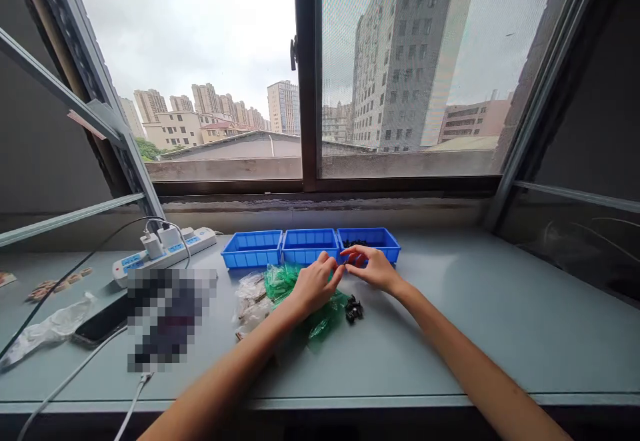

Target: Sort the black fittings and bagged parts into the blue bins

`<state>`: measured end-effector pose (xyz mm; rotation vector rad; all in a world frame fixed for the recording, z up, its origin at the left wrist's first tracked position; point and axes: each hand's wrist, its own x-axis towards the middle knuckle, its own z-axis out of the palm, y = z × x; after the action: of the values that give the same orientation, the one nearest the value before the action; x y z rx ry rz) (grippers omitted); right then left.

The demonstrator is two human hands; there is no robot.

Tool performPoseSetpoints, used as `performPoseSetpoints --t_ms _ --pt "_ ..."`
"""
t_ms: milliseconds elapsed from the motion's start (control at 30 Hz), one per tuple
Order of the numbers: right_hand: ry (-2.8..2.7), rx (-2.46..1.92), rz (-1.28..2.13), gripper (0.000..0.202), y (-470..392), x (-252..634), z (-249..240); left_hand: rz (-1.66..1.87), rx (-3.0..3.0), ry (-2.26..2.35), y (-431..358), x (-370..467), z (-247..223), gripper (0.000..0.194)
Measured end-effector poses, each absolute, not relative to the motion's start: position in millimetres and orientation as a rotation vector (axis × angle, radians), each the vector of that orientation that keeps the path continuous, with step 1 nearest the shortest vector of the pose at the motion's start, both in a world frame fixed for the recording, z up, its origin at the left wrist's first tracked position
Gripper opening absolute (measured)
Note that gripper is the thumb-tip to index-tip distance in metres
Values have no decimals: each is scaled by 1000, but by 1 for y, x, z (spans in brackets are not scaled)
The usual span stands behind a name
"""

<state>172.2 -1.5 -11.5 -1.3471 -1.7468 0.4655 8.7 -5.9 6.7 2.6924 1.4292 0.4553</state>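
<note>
My left hand point(316, 285) is closed in a pinch above a green plastic bag point(327, 316). Facing it, my right hand point(374, 269) curves inward, its thumb and fingertips meeting the left fingertips. Whatever small thing sits between them is too small to make out. Just behind the hands stands the right blue bin point(393, 249), with small black parts point(355, 244) inside. A small pile of black parts point(354, 310) lies on the table below my right hand. Clear plastic bags point(251, 301) with light-coloured contents rest left of the green bag.
Two more blue bins, the middle one point(310, 258) and the left one point(251, 260), join the right bin in a row. A white power strip point(173, 254), a phone point(103, 321), cables and crumpled plastic point(55, 328) occupy the table's left side. A window rises behind.
</note>
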Motion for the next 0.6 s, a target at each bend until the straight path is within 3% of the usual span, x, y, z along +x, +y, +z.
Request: performPoseSetpoints --t_ms 600 --pt "-1611 -1144 729 32 -13 157 -6 628 2542 1468 -9 10 7 30"
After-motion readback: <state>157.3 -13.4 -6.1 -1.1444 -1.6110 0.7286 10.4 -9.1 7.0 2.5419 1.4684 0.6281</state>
